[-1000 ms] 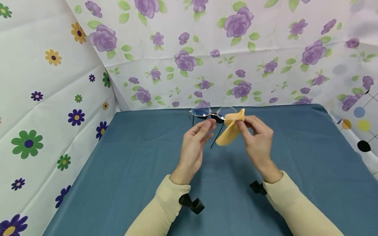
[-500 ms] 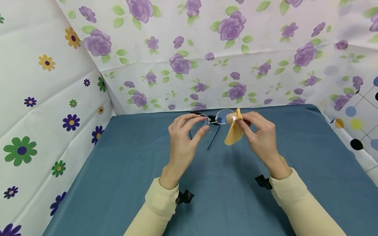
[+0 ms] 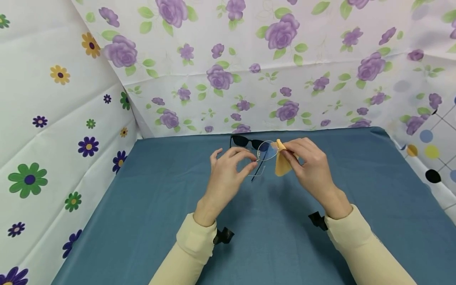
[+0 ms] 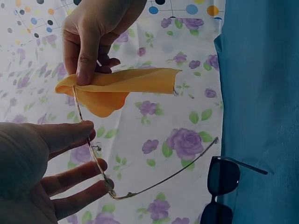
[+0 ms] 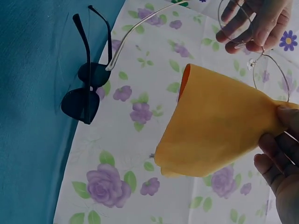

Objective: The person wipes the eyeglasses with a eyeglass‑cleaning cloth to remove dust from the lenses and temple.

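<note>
A pair of thin metal-rimmed eyeglasses (image 3: 267,150) is held in the air between the hands. My left hand (image 3: 228,174) pinches its frame near the bridge, between thumb and forefinger, with the other fingers spread. My right hand (image 3: 310,168) grips a yellow cloth (image 3: 283,164) folded over the outer end of the frame. In the right wrist view the cloth (image 5: 219,128) hangs down and covers one temple, whose tip pokes out. The other temple (image 4: 168,177) sticks out uncovered in the left wrist view. The right fingertips are partly hidden by the cloth.
Black sunglasses (image 3: 246,141) lie at the table's back edge, behind the eyeglasses, temples unfolded. The table has a blue cover (image 3: 160,206). A flower-print sheet (image 3: 199,59) hangs at the back, another (image 3: 35,150) on the left.
My left hand moved from below the near lens to the bridge and now pinches it. The eyeglasses have tilted, their left side lower. The right hand still grips the cloth on the frame's right end.
</note>
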A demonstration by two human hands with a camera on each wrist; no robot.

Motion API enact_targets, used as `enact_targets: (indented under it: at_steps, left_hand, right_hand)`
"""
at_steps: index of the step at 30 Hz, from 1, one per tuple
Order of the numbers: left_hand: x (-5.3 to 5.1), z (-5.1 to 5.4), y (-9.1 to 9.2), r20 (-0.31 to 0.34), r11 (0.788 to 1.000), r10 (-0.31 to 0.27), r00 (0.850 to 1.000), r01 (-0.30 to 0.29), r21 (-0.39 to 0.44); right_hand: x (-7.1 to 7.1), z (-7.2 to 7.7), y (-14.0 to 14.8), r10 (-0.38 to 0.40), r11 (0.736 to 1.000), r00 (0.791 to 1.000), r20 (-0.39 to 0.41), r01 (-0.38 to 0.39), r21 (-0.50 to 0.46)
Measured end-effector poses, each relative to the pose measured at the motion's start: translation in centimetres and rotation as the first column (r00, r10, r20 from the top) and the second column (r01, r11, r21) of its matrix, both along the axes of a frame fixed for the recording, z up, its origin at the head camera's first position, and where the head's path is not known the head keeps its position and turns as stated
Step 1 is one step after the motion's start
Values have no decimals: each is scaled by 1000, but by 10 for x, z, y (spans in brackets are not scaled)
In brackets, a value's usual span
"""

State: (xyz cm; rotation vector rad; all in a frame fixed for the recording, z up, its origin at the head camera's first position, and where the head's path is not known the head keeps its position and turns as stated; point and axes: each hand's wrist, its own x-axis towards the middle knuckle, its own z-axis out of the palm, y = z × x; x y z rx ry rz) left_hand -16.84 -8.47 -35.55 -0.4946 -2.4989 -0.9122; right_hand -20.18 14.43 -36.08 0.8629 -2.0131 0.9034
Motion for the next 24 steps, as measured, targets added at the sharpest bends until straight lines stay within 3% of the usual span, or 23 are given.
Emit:
enact_targets:
  at_steps: [10,24]
  left_hand:
    - [4,-2,3,97,999,-26,995,22,45]
    - [1,-6,0,98,986,-132,986,121,115]
  right_hand:
    - [1,0,0,7,999,1000,-30,-6,46]
    - [1,2,1,6,998,1000,-27,-4,69]
